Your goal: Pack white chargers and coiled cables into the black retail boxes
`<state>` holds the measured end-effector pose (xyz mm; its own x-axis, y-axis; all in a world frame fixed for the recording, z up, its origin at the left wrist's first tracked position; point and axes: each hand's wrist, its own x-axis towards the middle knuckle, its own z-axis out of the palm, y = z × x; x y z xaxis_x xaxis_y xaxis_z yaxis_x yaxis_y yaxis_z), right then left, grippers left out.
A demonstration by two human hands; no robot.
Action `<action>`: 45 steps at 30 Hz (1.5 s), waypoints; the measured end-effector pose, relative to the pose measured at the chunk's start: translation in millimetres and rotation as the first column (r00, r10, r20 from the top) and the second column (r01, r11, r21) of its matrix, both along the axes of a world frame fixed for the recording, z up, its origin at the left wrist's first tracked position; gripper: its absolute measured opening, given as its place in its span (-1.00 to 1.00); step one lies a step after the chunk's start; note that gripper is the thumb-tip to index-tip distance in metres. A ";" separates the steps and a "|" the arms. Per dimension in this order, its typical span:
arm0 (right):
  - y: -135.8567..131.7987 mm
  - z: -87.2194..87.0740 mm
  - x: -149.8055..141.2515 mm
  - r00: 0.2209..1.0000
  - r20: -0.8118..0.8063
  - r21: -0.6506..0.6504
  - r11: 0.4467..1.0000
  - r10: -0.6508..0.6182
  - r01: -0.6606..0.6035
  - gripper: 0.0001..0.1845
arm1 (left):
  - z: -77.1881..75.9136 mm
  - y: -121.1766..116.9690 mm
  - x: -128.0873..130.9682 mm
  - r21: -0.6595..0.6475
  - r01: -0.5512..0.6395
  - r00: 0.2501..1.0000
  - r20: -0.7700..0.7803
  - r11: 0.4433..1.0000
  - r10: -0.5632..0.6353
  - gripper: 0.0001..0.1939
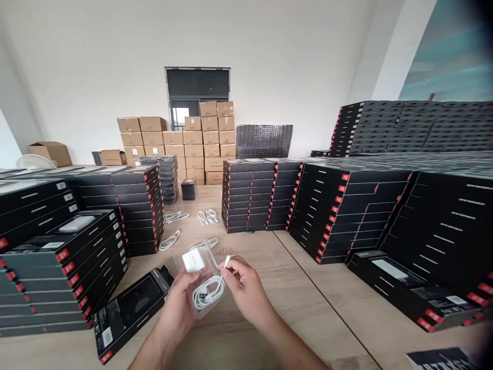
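Observation:
My left hand is closed on a clear plastic tray and holds it tilted above the table. In the tray's upper part sits a white charger; a coiled white charging cable lies in the lower part. My right hand pinches the cable's plug end between thumb and fingertips, just right of the tray. A black box with an open end flap lies on the table left of my left hand. Behind the tray another white cable is partly hidden.
Stacks of black boxes flank the left side, and more black boxes stand on the right. Coiled cables lie on the wooden table. A single black box lies right. Brown cartons are piled at the back wall.

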<state>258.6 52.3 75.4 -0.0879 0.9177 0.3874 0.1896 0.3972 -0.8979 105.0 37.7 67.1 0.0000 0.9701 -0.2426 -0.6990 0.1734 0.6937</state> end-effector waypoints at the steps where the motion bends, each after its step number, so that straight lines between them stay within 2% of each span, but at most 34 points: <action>1: 0.2 -1.3 -1.7 0.999 -0.038 -0.024 0.999 -0.034 0.033 -0.83 | -0.4 0.0 2.5 0.027 -0.022 1.000 0.001 0.999 0.022 -0.71; 4: 1.3 -6.8 -8.1 0.967 -0.238 -0.111 0.992 -0.092 0.067 -0.78 | -1.7 -0.2 9.8 0.134 -0.023 1.000 0.000 0.991 0.023 -0.56; 7: 1.9 -12.7 -15.0 0.891 -0.440 -0.188 0.982 -0.115 0.034 -0.69 | -1.2 -0.7 14.1 0.199 -0.034 0.999 -0.013 0.979 0.038 -0.54; 10: 1.5 -16.3 -19.7 0.838 -0.526 -0.246 0.969 -0.142 0.010 -0.66 | -0.3 -0.2 13.5 0.225 -0.066 0.998 0.003 0.972 0.067 -0.55; 12: 0.5 -16.7 -21.0 0.846 -0.518 -0.245 0.970 -0.126 -0.006 -0.69 | -1.1 0.6 11.9 0.238 -0.068 0.998 0.013 0.969 0.067 -0.56; 15: -1.3 -14.9 -20.6 0.898 -0.431 -0.173 0.985 -0.093 0.019 -0.75 | -4.2 1.5 11.6 0.264 -0.040 0.999 0.017 0.964 0.037 -0.58; 19: -1.6 -12.5 -18.9 0.970 -0.210 0.002 0.993 -0.118 0.121 -0.83 | -6.4 -0.3 17.0 0.330 0.019 1.000 -0.004 0.944 -0.019 -0.62; 21: -0.1 -12.9 -18.1 0.982 -0.118 0.047 0.987 -0.148 0.154 -0.79 | -5.1 -1.8 19.6 0.332 0.038 0.999 -0.010 0.943 -0.037 -0.61; 24: 2.6 -14.5 -16.1 0.979 -0.024 0.119 0.971 -0.205 0.206 -0.58 | -2.0 -3.3 21.1 0.308 0.030 0.999 0.010 0.951 -0.035 -0.58; 26: 3.9 -15.0 -14.0 0.967 0.057 0.232 0.946 -0.247 0.228 -0.61 | -1.0 -3.3 20.9 0.299 0.012 0.999 0.035 0.954 -0.023 -0.57; 29: 5.8 -14.7 -9.8 0.925 0.242 0.421 0.890 -0.295 0.174 -0.70 | -2.2 -2.6 20.5 0.305 -0.012 0.999 0.052 0.952 -0.004 -0.58; 31: 7.6 -14.2 -7.0 0.864 0.375 0.473 0.871 -0.336 0.134 -0.66 | -4.0 -2.8 20.7 0.314 -0.003 0.999 0.048 0.949 -0.012 -0.57; 34: 10.1 -12.7 -3.6 0.747 0.535 0.487 0.867 -0.394 0.109 -0.63 | -6.2 -4.4 21.5 0.320 0.032 0.997 0.051 0.947 -0.051 -0.46; 36: 10.6 -11.1 -2.5 0.696 0.594 0.491 0.867 -0.403 0.083 -0.63 | -6.9 -5.8 22.2 0.317 0.052 0.996 0.052 0.947 -0.073 -0.41; 42: 7.8 -6.8 -4.0 0.633 0.676 0.456 0.889 -0.379 0.045 -0.66 | -5.9 -6.0 25.1 0.259 0.070 0.993 0.071 0.963 -0.091 -0.45; 45: 6.0 -5.0 -6.2 0.565 0.732 0.421 0.904 -0.382 0.065 -0.68 | -6.8 -5.2 25.7 0.232 0.074 0.993 0.077 0.970 -0.094 -0.50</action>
